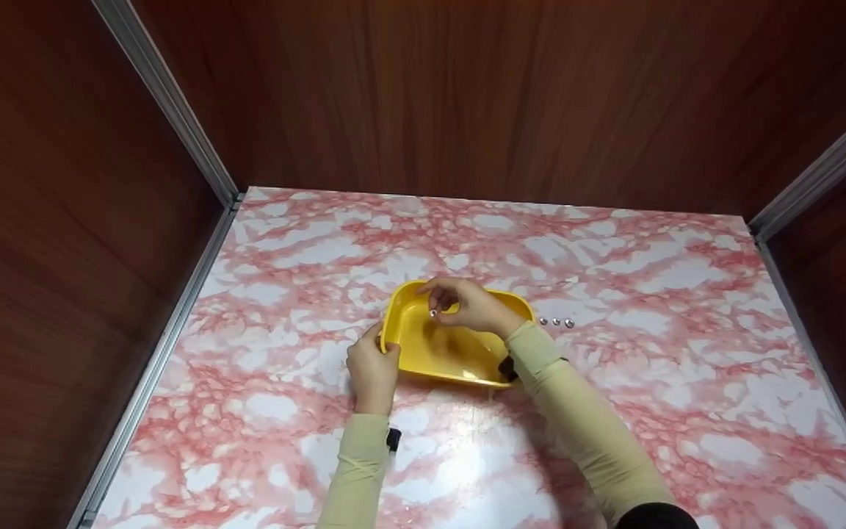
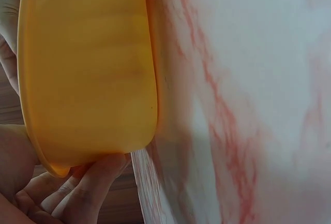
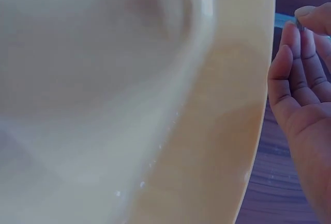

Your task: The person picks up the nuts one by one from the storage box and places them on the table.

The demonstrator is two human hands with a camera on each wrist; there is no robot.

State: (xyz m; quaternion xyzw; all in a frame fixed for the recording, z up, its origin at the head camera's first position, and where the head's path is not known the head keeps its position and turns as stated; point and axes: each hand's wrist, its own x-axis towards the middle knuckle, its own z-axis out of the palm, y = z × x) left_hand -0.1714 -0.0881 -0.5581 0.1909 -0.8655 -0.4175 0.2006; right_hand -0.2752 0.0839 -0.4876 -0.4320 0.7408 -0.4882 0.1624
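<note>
A yellow plastic tub (image 1: 423, 345) stands on the table. My left hand (image 1: 373, 371) grips its left rim, with the thumb over the inside edge and the fingers against the outer wall; the left wrist view shows those fingers (image 2: 95, 185) under the tub's corner. Over the tub, my right hand (image 1: 471, 307) pinches a small shiny silver piece (image 1: 433, 314) between thumb and fingertips. In the right wrist view the piece (image 3: 299, 25) is a grey sliver, mostly hidden by the fingers.
Three small round silver pieces (image 1: 556, 322) lie in a row just right of the tub, near the right forearm. The red-and-white marbled tabletop (image 1: 276, 441) is bordered by dark wood-grain panels (image 1: 467, 103) with metal edge strips (image 1: 181, 110).
</note>
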